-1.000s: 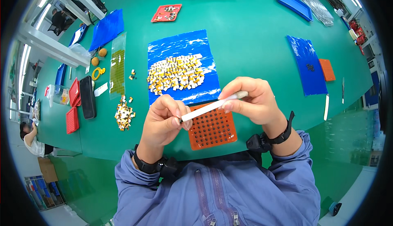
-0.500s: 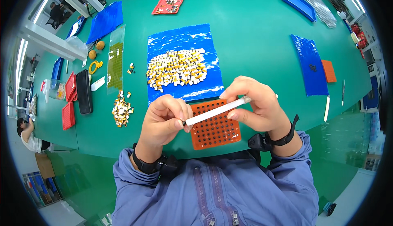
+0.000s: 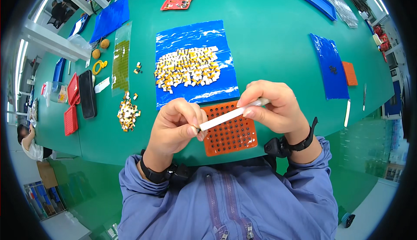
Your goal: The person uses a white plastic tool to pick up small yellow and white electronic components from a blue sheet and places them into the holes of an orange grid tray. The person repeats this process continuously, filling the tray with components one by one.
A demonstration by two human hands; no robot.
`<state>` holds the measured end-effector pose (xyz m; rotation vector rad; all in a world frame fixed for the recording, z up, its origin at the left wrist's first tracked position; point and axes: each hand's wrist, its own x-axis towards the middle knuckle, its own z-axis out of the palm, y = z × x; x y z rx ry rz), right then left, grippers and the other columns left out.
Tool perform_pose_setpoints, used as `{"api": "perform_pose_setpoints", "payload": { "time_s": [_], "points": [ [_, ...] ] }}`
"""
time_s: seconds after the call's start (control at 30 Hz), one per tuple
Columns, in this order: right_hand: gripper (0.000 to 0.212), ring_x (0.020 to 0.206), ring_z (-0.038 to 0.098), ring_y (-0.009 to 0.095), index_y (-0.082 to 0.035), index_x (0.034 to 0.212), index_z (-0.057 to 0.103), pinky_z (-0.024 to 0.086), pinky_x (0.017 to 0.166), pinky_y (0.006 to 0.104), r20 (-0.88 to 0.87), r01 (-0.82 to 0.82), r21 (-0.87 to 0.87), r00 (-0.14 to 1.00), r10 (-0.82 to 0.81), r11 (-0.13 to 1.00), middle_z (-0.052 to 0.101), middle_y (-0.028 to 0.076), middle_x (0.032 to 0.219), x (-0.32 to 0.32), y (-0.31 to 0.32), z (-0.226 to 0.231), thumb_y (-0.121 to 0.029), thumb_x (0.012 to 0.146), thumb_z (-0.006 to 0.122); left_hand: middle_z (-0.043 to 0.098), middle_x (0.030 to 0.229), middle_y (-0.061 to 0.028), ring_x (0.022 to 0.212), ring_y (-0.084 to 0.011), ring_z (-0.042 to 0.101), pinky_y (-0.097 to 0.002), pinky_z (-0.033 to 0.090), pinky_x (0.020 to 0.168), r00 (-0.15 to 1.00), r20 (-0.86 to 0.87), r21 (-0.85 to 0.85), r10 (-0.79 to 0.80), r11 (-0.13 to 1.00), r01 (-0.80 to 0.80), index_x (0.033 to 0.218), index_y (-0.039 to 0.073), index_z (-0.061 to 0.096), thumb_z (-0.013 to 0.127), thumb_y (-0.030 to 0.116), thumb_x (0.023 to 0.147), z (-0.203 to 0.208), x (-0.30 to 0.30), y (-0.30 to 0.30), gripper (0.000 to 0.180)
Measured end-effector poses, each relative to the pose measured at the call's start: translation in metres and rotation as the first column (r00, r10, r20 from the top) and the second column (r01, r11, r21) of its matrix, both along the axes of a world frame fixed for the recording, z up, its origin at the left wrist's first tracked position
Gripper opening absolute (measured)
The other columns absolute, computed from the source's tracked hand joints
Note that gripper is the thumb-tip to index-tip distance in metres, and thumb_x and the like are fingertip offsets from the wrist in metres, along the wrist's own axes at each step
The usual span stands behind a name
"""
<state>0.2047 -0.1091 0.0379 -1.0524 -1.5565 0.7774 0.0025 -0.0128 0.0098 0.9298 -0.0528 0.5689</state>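
Note:
A slim white stick [image 3: 223, 118] slants over an orange tray [image 3: 232, 143] with rows of small black pieces. My right hand [image 3: 278, 109] grips the stick's upper right end between thumb and fingers. At its lower left end, my left hand [image 3: 173, 122] is closed in a pinch on a small dark part [image 3: 199, 130], which touches the stick's tip; its exact kind is too small to tell. Beyond the tray lies a blue sheet [image 3: 189, 33] bearing a heap of small white-and-yellow parts [image 3: 186, 68].
Leftward lie a smaller heap of similar parts [image 3: 128, 115], an olive strip [image 3: 121, 64], a black case [image 3: 88, 96], red trays [image 3: 71, 120] and yellow tape rings [image 3: 99, 67]. A red tray [image 3: 178, 0] sits farther back. At right are another blue sheet [image 3: 328, 70] and tweezers [image 3: 364, 96].
My right fingers have shifted on the stick, so more of its greyish end now shows past them. My left hand keeps its pinch at the other end.

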Motion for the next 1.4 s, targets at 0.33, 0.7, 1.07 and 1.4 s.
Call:
{"api": "perform_pose_setpoints", "payload": {
  "time_s": [0.33,0.7,1.07,1.4],
  "points": [
    [0.011,0.067,0.057,0.013,-0.002,0.082,0.057,0.044,0.06,0.0236,-0.036,0.0,0.019,0.999,0.0,1.0,0.059,0.005,0.076,0.0004,0.0009,-0.0022,-0.003,0.074,0.064,0.051,0.07,-0.0078,0.065,-0.0164,0.053,-0.0265,0.043,0.057,0.999,0.053,-0.085,-0.006,0.996,0.011,0.081,0.003,0.048,0.056,0.004,0.08,-0.0022,-0.0008,-0.0011,0.009],
    [0.011,0.066,0.056,0.015,-0.001,0.082,0.057,0.043,0.059,0.0244,0.032,0.006,0.113,0.999,-0.01,0.994,0.058,0.005,0.076,0.0015,0.0034,-0.004,-0.002,0.073,0.064,0.051,0.072,-0.0088,0.066,-0.016,0.053,-0.0261,0.044,0.058,0.999,0.031,-0.073,0.02,0.997,-0.018,0.081,0.003,0.048,0.056,0.002,0.081,-0.0022,-0.0003,-0.0013,0.008],
    [0.009,0.067,0.055,0.017,0.0,0.082,0.058,0.043,0.058,0.0257,0.076,0.01,0.05,0.997,-0.014,0.999,0.058,0.007,0.076,0.0004,-0.0013,-0.0013,-0.002,0.074,0.062,0.051,0.072,-0.0089,0.066,-0.0157,0.053,-0.0261,0.045,0.058,0.999,0.027,-0.009,0.022,1.0,-0.022,0.081,0.003,0.048,0.057,0.002,0.08,-0.0032,-0.0012,-0.0002,0.009],
    [0.014,0.068,0.054,0.017,-0.001,0.082,0.057,0.043,0.057,0.0263,0.098,0.001,0.18,0.995,-0.019,0.984,0.057,0.006,0.075,0.0001,0.0031,-0.0036,0.0,0.07,0.065,0.052,0.071,-0.0086,0.065,-0.016,0.052,-0.0266,0.045,0.057,0.999,0.033,-0.053,0.007,0.999,-0.005,0.081,0.003,0.048,0.057,0.001,0.079,-0.0042,-0.001,-0.001,0.009]
  ]
}}
